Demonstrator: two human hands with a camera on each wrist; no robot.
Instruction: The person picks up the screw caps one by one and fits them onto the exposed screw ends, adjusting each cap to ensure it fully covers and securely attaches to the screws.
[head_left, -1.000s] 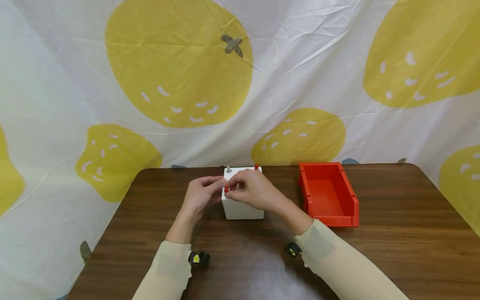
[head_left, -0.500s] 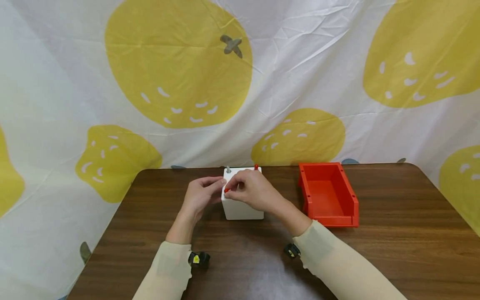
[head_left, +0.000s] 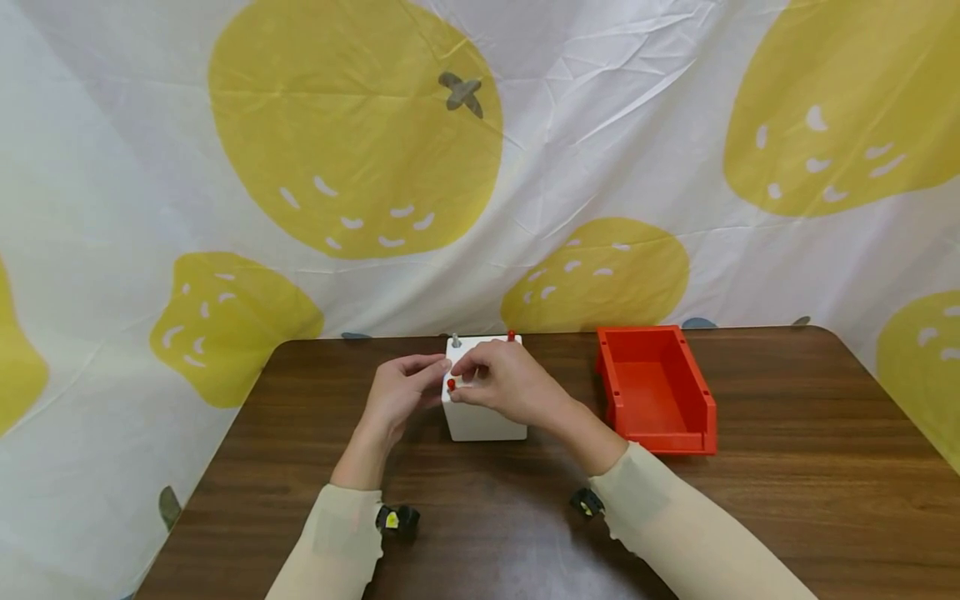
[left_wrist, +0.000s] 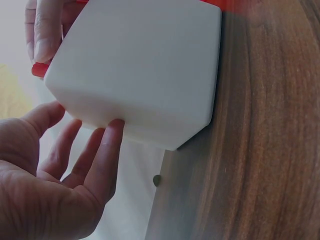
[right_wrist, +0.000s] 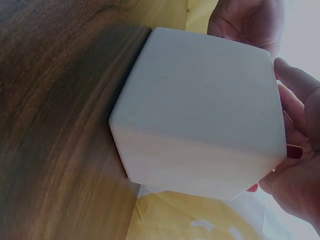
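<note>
A white box [head_left: 487,425] stands on the table, with small red knobs and a silver post on its top. At the front left corner, the right hand [head_left: 506,379] has its thumb and index finger at a red knob [head_left: 451,384]. In the left wrist view, a fingertip touches that red knob [left_wrist: 40,69]. The left hand [head_left: 399,390] steadies the box's left side; its nearly straight fingers [left_wrist: 112,145] press the wall and the thumb touches the top edge. Another red knob [right_wrist: 294,151] sits at the front right corner, hidden in the head view by the right hand.
The silver post [head_left: 456,340] rises at the box's back left corner, a red knob [head_left: 512,336] at its back right. A red open bin [head_left: 660,444] stands right of the box on the wooden table [head_left: 480,533]. A lemon-patterned cloth [head_left: 562,150] hangs behind.
The right thumb and index finger shift slightly around the front left red knob, showing more of it now. The left hand and the box stay in place.
</note>
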